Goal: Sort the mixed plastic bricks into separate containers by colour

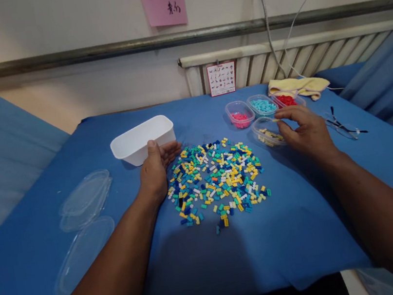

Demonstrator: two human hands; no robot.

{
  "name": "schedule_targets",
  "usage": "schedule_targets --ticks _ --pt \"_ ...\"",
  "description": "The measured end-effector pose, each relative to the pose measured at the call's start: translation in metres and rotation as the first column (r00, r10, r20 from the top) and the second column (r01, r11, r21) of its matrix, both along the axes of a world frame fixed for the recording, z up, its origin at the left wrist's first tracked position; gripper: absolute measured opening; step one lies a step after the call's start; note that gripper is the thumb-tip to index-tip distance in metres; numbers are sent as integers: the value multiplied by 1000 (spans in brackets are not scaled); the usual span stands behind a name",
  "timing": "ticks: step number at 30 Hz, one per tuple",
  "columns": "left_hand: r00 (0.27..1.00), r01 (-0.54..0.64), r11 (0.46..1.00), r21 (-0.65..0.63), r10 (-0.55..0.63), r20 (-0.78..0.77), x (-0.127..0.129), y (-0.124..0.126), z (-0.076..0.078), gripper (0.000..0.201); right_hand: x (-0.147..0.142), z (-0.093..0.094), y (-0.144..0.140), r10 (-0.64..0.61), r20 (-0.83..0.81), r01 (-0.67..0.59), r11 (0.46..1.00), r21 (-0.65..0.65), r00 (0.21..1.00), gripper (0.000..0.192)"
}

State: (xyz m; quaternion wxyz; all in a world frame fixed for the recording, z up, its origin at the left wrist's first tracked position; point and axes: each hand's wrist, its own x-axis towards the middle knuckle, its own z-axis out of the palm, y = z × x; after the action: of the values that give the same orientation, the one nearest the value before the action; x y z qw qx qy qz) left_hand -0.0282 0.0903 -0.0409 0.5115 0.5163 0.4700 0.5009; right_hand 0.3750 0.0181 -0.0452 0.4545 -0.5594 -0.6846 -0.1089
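Hundreds of small bricks (217, 176), yellow, teal, navy and white, lie heaped at the centre of the frame on the blue cloth (305, 230). My left hand (155, 171) rests open at the pile's left edge, beside the white tub (141, 140). My right hand (305, 131), right of centre, pinches one yellow piece over the clear cup of yellow bricks (267, 133).

Your left hand (155, 171) lies flat, palm down, thumb raised, fingers loosely spread. Your right hand (305, 131) hovers, fingers curled, fingertips (280, 114) pinched together. Both forearms stretched forward.
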Motion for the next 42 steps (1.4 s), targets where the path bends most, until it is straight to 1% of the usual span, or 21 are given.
schedule_targets --ticks 4,6,8,11,13,15,16,18,20,21,23,26,28,31,34,36,39,42 --pt "1000 -4 1000 -2 4 -19 0 0 0 87 1 -3 1 4 12 -4 1000 -22 1000 21" --pt "1000 2 1000 3 -2 -19 0 0 -1 88 0 -2 1 4 3 -4 1000 -11 1000 21" --pt "1000 10 1000 5 -10 -20 -1 -1 0 88 -4 1 -1 -4 -16 4 1000 21 1000 20" --pt "999 18 1000 7 -17 -32 -1 -1 0 88 -17 12 -9 -1 -28 3 998 58 1000 17" --pt "999 19 1000 11 -19 -43 -1 -1 0 90 -31 20 -17 38 -18 -38 999 17 999 15" --pt "999 22 1000 16 -21 -50 -2 -1 -1 90 -48 25 -27 138 5 -136 984 -118 990 15" --pt "998 26 999 22 -24 -55 -2 -1 -2 90 -57 26 -31 220 24 -209 953 -219 975 16" --pt "998 27 999 30 -25 -65 -2 -1 -3 90 -73 24 -36 388 51 -336 849 -409 920 18" --pt "997 24 999 27 -22 -78 -1 0 -3 91 -83 18 -38 491 53 -389 747 -538 869 17" --pt "996 23 1000 22 -21 -85 -1 0 -3 92 -86 16 -38 508 48 -391 717 -577 860 16" --pt "995 21 1000 15 -19 -93 -1 0 -3 93 -87 12 -37 490 25 -370 690 -622 871 15" --pt "995 28 999 23 -25 -99 -1 0 -4 94 -83 11 -37 421 -21 -334 686 -646 907 17" --pt "995 30 999 24 -27 -97 -2 0 -4 94 -80 13 -38 400 -38 -324 679 -658 916 19" --pt "995 30 999 27 -27 -91 -1 -1 -4 94 -79 15 -40 371 -23 -287 676 -679 928 18" --pt "995 30 999 29 -27 -91 0 -3 -2 93 -79 16 -41 324 19 -215 669 -712 946 13" --pt "995 25 999 25 -22 -101 1 -4 -1 91 -79 15 -42 309 41 -188 672 -716 950 11" --pt "994 19 999 28 -16 -104 3 -6 0 90 -82 15 -42 317 62 -184 686 -705 946 9" --pt "995 21 999 30 -18 -97 4 -6 0 90 -85 16 -44 287 112 -128 699 -703 952 7"
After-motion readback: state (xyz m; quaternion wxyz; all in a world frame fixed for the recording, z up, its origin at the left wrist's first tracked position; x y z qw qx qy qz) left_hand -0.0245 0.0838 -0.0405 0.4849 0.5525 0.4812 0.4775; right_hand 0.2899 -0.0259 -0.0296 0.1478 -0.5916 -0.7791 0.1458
